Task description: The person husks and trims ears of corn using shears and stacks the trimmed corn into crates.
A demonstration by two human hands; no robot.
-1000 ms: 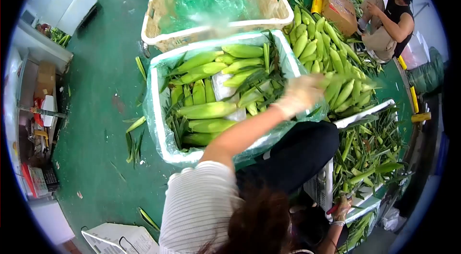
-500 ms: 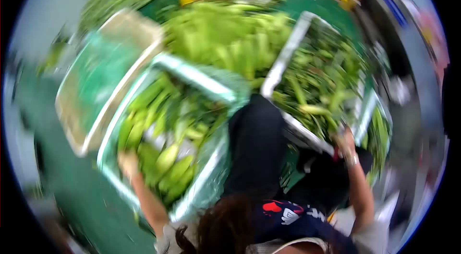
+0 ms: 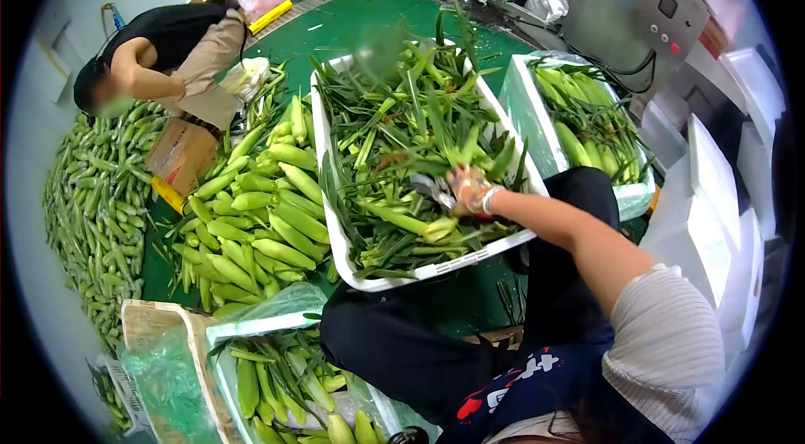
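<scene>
My right hand (image 3: 471, 190) is closed around a pair of hand shears (image 3: 433, 190), its metal blades pointing left. It is over a white crate (image 3: 411, 274) heaped with green husk leaves and trimmings (image 3: 381, 134). A corn cob in its husk (image 3: 402, 218) lies on the heap just below the blades. My left hand is out of view. In front of me at the lower left stands a foam box (image 3: 220, 360) lined with green plastic, with husked-on corn (image 3: 268, 394) inside.
A pile of corn (image 3: 251, 226) lies left of the crate, and wrapped corn (image 3: 101, 209) beyond it. A co-worker (image 3: 168, 67) bends over there beside a cardboard box (image 3: 180, 150). Another corn-filled foam box (image 3: 579, 121) stands right; white foam panels (image 3: 696, 201) lean nearby.
My view has swung right and become sharper. My left hand, earlier at the lined box of corn, has left view. My right hand with the shears is now over the middle of the trimmings crate.
</scene>
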